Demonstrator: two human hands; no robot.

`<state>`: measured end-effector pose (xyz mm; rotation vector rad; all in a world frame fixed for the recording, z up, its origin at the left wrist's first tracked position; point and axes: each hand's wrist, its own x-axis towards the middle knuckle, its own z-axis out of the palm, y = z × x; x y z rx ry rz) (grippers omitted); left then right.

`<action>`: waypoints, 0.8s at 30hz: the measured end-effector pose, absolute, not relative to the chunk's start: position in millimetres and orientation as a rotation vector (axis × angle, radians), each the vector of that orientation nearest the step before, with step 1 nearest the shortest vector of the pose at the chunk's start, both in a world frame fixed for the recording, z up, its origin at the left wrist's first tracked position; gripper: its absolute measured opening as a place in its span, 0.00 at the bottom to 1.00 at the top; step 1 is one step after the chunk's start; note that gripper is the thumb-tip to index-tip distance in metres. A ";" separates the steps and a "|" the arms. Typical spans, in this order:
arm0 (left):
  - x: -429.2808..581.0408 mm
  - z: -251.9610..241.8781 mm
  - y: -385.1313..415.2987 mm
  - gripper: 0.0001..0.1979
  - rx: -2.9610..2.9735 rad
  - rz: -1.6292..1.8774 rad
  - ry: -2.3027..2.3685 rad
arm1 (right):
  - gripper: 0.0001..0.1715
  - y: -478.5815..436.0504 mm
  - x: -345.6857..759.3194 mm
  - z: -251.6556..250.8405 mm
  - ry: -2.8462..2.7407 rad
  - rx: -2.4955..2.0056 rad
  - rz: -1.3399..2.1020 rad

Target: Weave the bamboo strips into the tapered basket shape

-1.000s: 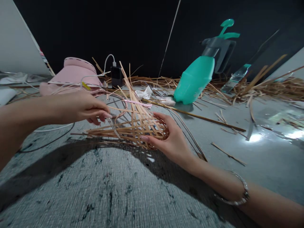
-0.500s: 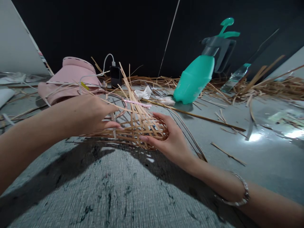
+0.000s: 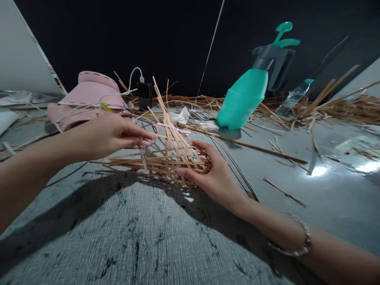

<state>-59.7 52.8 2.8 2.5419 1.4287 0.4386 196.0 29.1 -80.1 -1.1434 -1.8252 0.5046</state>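
Observation:
A partly woven piece of thin tan strips [image 3: 181, 152] lies in the middle, its loose ends fanning out to the left and up at the back. My right hand [image 3: 210, 170] grips its right end, thumb in front and fingers behind. My left hand [image 3: 124, 136] is closed in a pinch at the left side, with a thin strip [image 3: 162, 136] at its fingertips. Just below those fingertips, a pale clip [image 3: 144, 158] hangs across the strips on the left. A pink clip [image 3: 173, 128] lies across the upright strips.
Behind stand a pink visor hat [image 3: 92, 89], a black power bank [image 3: 145, 95] with a white cable, and a teal spray bottle [image 3: 243, 99]. A clear water bottle [image 3: 295, 97] leans at the right among loose strips [image 3: 350, 105]. Crumpled tissue [image 3: 180, 116] lies behind the weave.
My left hand has drawn up slightly and its fingers have come together in a pinch near a strip, off the pale clip. The woven piece has shifted a little; my right hand stays in place.

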 end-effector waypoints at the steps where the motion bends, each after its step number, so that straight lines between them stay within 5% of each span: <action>1: -60.9 1.6 54.7 0.15 2.461 0.508 1.424 | 0.38 29.0 195.8 -79.9 -1.810 -1.145 0.514; 16: -59.3 8.8 52.3 0.17 1.838 1.023 1.545 | 0.38 29.8 195.4 -80.9 -1.761 -1.172 0.561; 24: -57.2 11.7 53.7 0.18 1.880 0.907 1.646 | 0.38 30.7 196.0 -82.9 -1.796 -1.156 0.516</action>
